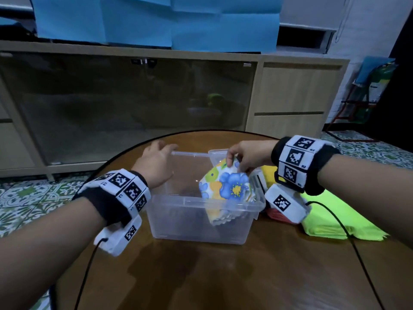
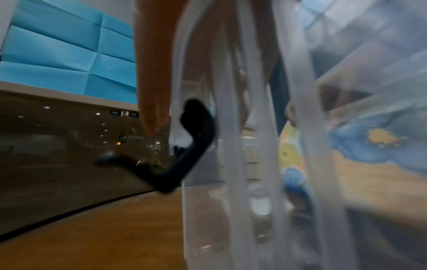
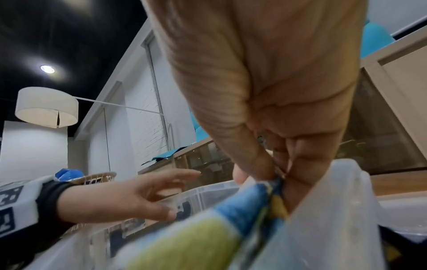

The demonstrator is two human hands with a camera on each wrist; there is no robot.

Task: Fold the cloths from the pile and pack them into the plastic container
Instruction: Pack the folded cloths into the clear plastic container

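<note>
A clear plastic container (image 1: 202, 203) stands on the round wooden table (image 1: 223, 276). My right hand (image 1: 233, 163) pinches the top edge of a folded floral cloth (image 1: 228, 186), which hangs partly inside the container at its right end. The right wrist view shows thumb and fingers (image 3: 265, 169) closed on that cloth (image 3: 208, 237). My left hand (image 1: 165, 151) is at the container's far left corner, fingers straight, touching the rim. In the left wrist view one finger (image 2: 150, 102) lies outside the wall (image 2: 231, 182), and the cloth (image 2: 369, 142) shows through it.
The cloth pile lies right of the container: a neon yellow-green cloth (image 1: 330, 215), a red one (image 1: 277, 214) and a yellow one (image 1: 269, 173). A clear plastic lid (image 1: 218, 155) stands behind the container's far right corner. A glass-fronted cabinet (image 1: 134, 97) runs behind the table.
</note>
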